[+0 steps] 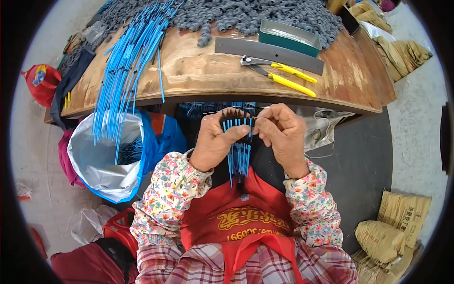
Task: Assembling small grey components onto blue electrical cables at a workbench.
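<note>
In front of my lap, my left hand (211,141) is closed round a row of thin blue sticks with black fittings (240,150). Its thumb lies across the front of the row, and the sticks' blue ends hang downward. A thin wire (213,112) runs sideways by the black tips at the top. My right hand (283,132) pinches at the right end of the row, finger and thumb together on the wire. The fingertips hide exactly how the wire meets the last stick.
Yellow-handled pliers (288,84), a flat metal bar (269,56) and a green tray (289,43) lie on the wooden table (189,71). Grey plastic fittings (227,14) pile up behind. Blue sticks (127,66) overhang the edge above a white-lined blue bag (101,173).
</note>
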The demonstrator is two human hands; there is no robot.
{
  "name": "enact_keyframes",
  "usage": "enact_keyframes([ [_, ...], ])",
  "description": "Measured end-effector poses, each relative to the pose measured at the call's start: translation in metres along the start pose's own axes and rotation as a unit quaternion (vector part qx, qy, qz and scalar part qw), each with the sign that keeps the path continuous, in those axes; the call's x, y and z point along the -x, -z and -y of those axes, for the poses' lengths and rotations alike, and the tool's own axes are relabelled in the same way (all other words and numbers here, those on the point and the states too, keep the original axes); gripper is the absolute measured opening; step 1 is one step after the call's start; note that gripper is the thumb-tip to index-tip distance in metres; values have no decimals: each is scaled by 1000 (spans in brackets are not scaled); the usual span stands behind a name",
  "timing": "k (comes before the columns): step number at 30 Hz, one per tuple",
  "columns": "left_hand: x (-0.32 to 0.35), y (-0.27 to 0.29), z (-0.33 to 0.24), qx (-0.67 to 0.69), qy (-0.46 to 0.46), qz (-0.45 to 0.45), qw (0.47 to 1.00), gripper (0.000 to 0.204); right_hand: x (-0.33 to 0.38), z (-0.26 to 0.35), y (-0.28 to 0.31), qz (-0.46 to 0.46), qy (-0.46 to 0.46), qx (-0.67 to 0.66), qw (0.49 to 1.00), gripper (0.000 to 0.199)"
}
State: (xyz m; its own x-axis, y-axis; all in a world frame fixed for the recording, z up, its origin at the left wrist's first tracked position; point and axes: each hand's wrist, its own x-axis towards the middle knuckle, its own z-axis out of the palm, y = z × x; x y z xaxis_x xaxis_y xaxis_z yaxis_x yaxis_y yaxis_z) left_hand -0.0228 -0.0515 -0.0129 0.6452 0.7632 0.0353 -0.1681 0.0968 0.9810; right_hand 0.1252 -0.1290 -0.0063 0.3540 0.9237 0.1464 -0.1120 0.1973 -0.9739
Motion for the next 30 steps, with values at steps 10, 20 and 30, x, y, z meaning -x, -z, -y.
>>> enact_keyframes([
  [10,-3,-2,4,-76,-28,-16,997,16,0,-6,3,-20,26,-17,999,9],
  [20,1,-9,-2,16,-8,14,1000,13,-64,45,107,-89,42,119,988,14],
  [30,-5,-18,-3,-6,13,38,999,12,-228,39,265,-258,9,348,901,19],
])
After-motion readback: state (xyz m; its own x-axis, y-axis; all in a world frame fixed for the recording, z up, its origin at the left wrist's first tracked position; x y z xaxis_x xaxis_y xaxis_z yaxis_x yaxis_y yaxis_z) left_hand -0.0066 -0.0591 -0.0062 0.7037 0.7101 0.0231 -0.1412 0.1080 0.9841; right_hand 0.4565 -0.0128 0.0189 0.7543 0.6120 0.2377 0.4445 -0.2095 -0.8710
